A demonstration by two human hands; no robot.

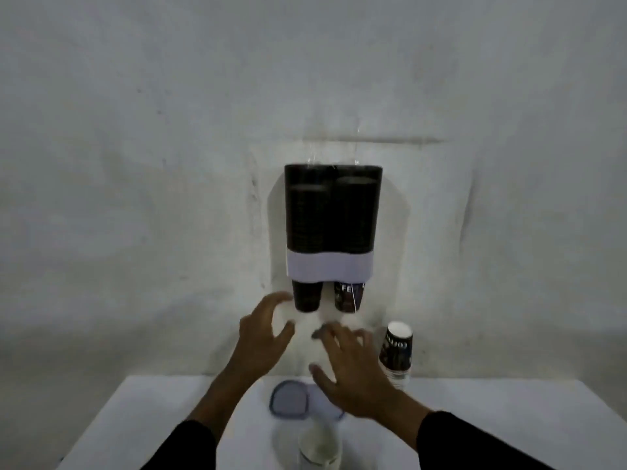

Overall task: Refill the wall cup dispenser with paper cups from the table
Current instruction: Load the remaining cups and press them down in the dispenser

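The wall cup dispenser [330, 266] hangs at the centre of the wall, with two clear tubes filled with dark paper cups above a pale lilac band. Two cup bottoms poke out below the band, a plain dark cup [306, 296] on the left and a printed cup [348, 296] on the right. A short stack of printed paper cups [397, 356] stands on the white table [475, 418] against the wall, to the right. My left hand [263, 337] hovers just below and left of the dark cup, fingers spread and holding nothing. My right hand [353, 371] is open in front of the stack, empty.
A lilac-rimmed lid [288, 398] lies flat on the table near the wall, under my hands. A clear tube or jar [319, 446] stands at the table's near edge, blurred. The grey wall runs straight behind the table.
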